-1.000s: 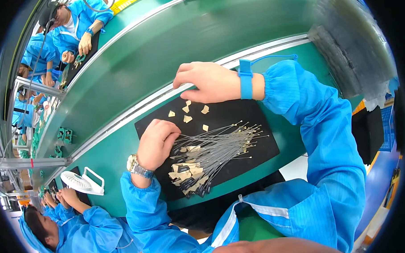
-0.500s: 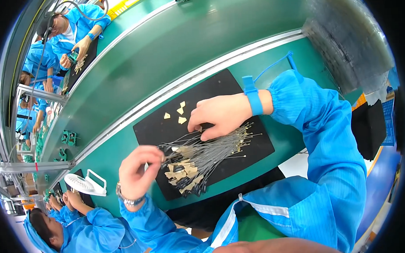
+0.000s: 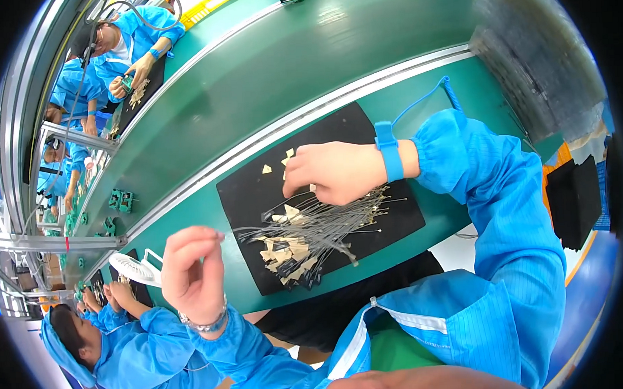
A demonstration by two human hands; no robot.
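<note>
A pile of thin grey cables with dark ends and small metal tips lies on a black mat. Cream-coloured paper-like pieces are scattered over its left part. My left hand is raised left of the mat, thumb and fingers pinched together. A motion-blurred grey cable runs from near these fingertips toward the pile. Above the pile's upper side, my right hand has its fingers curled, and a small cream piece shows between them. Its fingertips are partly hidden.
A few loose cream pieces lie near the mat's upper edge. A blue wrist strap with a coiled cord circles my right wrist. Beyond the metal rail stand green parts. A white fan and a co-worker are at left.
My left hand has moved left and down, away from the pile, with a blurred cable trailing. My right hand has shifted slightly left and up. The view has turned a little.
</note>
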